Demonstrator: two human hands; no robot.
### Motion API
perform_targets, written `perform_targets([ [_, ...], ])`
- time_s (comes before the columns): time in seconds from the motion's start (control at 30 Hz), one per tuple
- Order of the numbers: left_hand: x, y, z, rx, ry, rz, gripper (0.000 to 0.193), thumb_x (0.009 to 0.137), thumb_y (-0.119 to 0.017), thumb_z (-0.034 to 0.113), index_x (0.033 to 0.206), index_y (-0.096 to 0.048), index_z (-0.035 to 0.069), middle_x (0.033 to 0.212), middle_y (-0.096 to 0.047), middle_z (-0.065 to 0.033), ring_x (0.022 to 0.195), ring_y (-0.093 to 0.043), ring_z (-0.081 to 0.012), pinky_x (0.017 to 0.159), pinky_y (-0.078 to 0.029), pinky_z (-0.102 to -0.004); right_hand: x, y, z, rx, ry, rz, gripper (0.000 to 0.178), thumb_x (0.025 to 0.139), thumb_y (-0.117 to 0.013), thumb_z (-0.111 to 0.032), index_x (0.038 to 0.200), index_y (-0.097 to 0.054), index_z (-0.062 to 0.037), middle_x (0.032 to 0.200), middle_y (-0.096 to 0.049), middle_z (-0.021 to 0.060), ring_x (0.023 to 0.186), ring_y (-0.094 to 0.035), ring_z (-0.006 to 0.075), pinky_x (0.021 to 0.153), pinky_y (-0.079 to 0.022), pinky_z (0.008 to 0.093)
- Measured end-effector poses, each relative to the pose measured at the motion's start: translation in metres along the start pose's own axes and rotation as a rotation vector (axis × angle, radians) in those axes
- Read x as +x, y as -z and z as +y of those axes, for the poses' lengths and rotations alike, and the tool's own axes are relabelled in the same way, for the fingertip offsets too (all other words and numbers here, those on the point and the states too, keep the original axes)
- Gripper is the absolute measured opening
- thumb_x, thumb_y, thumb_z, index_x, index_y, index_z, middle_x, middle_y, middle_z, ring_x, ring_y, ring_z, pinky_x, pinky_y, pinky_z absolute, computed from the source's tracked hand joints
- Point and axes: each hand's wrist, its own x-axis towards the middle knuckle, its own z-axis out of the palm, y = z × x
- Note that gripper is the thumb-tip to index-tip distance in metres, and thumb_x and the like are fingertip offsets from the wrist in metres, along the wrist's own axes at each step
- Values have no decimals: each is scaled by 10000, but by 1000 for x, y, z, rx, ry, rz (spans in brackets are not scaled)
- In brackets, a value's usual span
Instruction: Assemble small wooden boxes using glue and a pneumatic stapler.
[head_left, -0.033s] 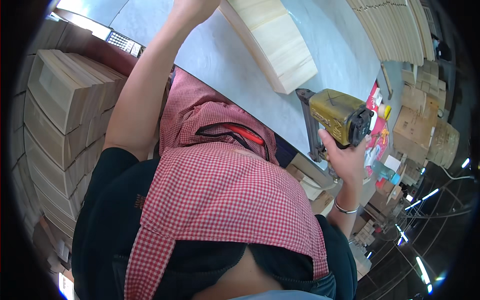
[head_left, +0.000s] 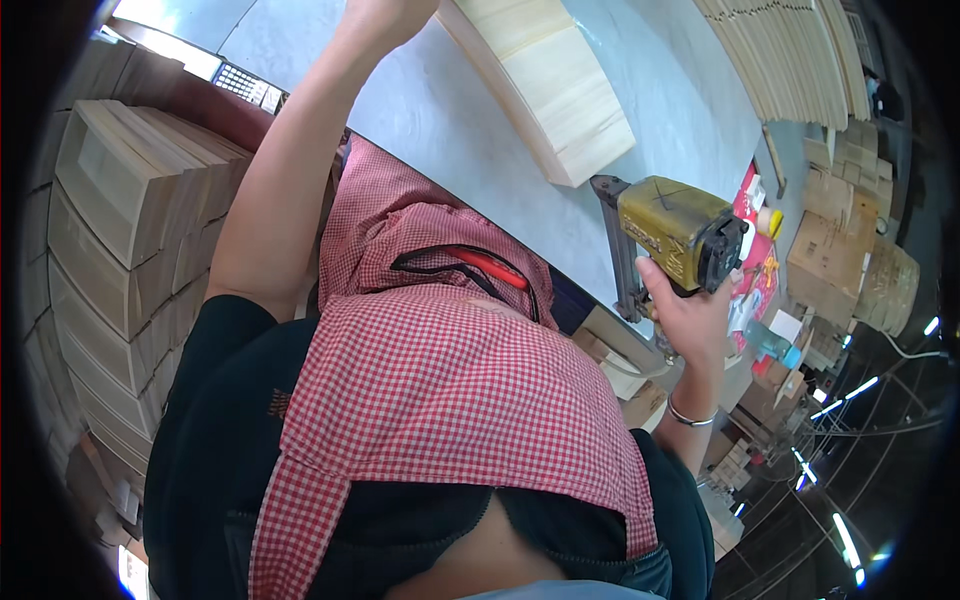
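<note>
My right hand is wrapped round the grip of a worn yellow-and-black nail gun, the thumb lying along its side. The gun is over the table's near right edge, its nose beside the near end of a pale wooden box. That box lies at a slant on the grey-white tabletop and runs out of view at the top. My left arm reaches across to the far side, where my left hand is beside the box. The fingers of that hand are cut off by the top edge.
Stacked pale wooden pieces rise on the left. More thin boards stand at the upper right. Past the table on the right are cardboard boxes, a plastic bottle and a hose below the gun.
</note>
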Motion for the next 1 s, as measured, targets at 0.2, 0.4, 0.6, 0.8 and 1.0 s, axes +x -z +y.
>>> perform_targets([
  [0.2, 2, -4, -3, 146, -77, 39, 311, 873, -679, 121, 1112, -630, -72, 1067, -592, -202, 895, -616, -314, 821, -524, -372, 3, 2, 4, -6, 41, -42, 328, 843, -795, -117, 1074, -625, 41, 758, -659, 65, 455, -513, 93, 397, -405, 210],
  [0.4, 13, -6, -20, 252, -88, 32, 298, 892, -661, 115, 1119, -623, -74, 1088, -579, -202, 900, -615, -321, 823, -525, -377, 8, 17, -4, -10, -28, 12, 303, 851, -793, -126, 1048, -635, 42, 745, -650, 57, 452, -506, 91, 396, -403, 212],
  [0.6, 8, -7, -19, 102, -95, -18, 298, 899, -657, 116, 1127, -617, -72, 1097, -575, -202, 899, -615, -322, 824, -525, -375, 19, 17, -5, 8, -23, -24, 357, 820, -801, -106, 1104, -655, 55, 996, -748, 147, 807, -727, 225, 671, -578, 300],
  [0.8, -5, 1, -1, 85, -177, 113, 324, 898, -666, 123, 1152, -607, -70, 1104, -570, -197, 898, -612, -325, 828, -523, -377, 26, 18, -8, -2, -12, -55, 328, 849, -795, -130, 1077, -636, 44, 794, -666, 81, 531, -552, 125, 458, -436, 237],
  [1.0, -37, 22, 45, 156, -84, -55, 605, 837, -751, 240, 1321, -518, -37, 1297, -518, -214, 1138, -547, -369, 993, -462, -439, 32, 26, -6, -38, -77, -97, 335, 823, -793, -90, 1099, -663, 49, 999, -748, 146, 819, -721, 226, 702, -574, 302],
])
